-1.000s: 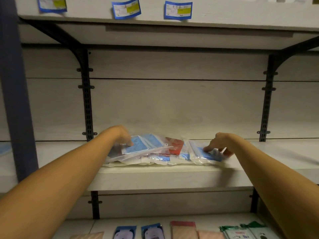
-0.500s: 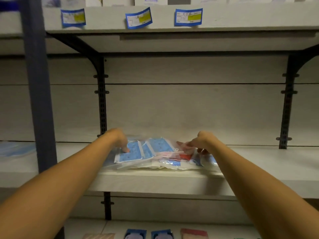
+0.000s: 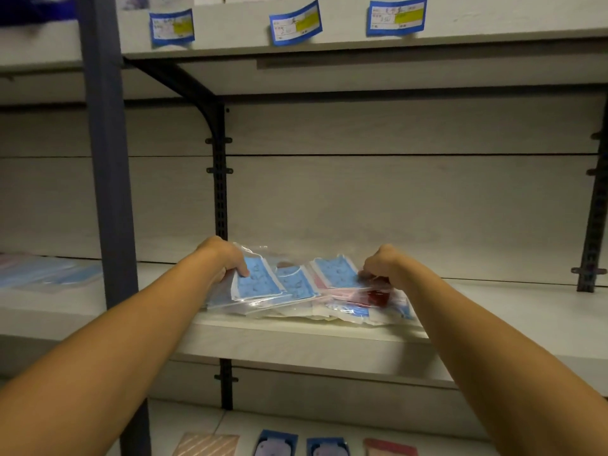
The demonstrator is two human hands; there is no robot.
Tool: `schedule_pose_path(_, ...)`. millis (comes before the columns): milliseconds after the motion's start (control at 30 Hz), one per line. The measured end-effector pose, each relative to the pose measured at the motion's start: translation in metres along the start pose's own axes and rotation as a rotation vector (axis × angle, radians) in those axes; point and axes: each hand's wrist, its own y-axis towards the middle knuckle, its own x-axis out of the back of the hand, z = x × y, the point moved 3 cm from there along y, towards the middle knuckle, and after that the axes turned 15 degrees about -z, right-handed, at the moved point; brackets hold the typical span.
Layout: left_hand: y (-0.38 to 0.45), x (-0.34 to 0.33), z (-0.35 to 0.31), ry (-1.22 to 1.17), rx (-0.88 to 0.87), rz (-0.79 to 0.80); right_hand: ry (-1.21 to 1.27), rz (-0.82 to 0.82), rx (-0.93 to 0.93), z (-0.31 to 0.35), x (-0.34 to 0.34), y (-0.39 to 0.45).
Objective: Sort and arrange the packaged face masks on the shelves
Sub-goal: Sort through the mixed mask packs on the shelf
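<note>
Two hands are showing, the left hand [image 3: 227,258] and the right hand [image 3: 383,266], both working one heap of packets on the middle shelf [image 3: 296,343]. Three blue mask packets [image 3: 258,283] are lying on top, fanned out side by side, and one red packet [image 3: 376,297] is peeking out beneath; how many more are sitting underneath cannot be told. Three price labels [image 3: 295,23] are hanging along the upper shelf edge. Four packets [image 3: 275,444] are lining the lower shelf.
</note>
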Motion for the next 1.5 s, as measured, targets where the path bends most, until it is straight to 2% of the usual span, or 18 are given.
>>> schedule_pose_path(167,-0.002,0.004,-0.002,-0.137,0.037,0.041,0.129,-0.178,0.015,-0.006,0.02,0.013)
schedule_pose_path(267,-0.012,0.01,-0.011,-0.207,0.001,0.016,0.3,-0.183,-0.013,-0.009,0.027,0.015)
schedule_pose_path(400,-0.026,0.019,-0.02,-0.326,-0.047,-0.037,0.605,-0.197,-0.15,-0.009,0.041,0.01)
schedule_pose_path(467,-0.033,0.025,-0.022,-0.374,-0.063,-0.049,0.604,-0.152,-0.218,-0.011,0.044,0.005)
schedule_pose_path(600,-0.055,0.041,-0.022,-0.453,-0.046,-0.052,0.471,0.025,-0.226,-0.015,0.041,-0.001)
schedule_pose_path(667,-0.063,0.051,-0.019,-0.459,-0.053,-0.036,0.45,0.026,-0.198,-0.01,0.043,-0.003)
schedule_pose_path(733,-0.07,0.063,-0.015,-0.466,-0.058,-0.031,0.491,-0.042,-0.125,0.002,0.055,0.001)
schedule_pose_path(867,-0.084,0.091,-0.008,-0.486,-0.097,-0.068,0.647,-0.197,0.111,0.038,0.083,0.0)
schedule_pose_path(933,-0.091,0.107,0.0,-0.476,-0.115,-0.117,0.702,-0.134,0.21,0.059,0.083,-0.014)
schedule_pose_path(1033,-0.097,0.132,0.015,-0.478,-0.103,-0.165,0.797,0.045,0.295,0.089,0.066,-0.049)
schedule_pose_path(1267,-0.099,0.192,0.054,-0.453,-0.02,-0.302,0.875,0.305,0.312,0.147,-0.001,-0.124)
schedule_pose_path(1500,-0.083,0.276,0.103,-0.406,0.042,-0.559,0.937,0.401,0.377,0.22,-0.045,-0.186)
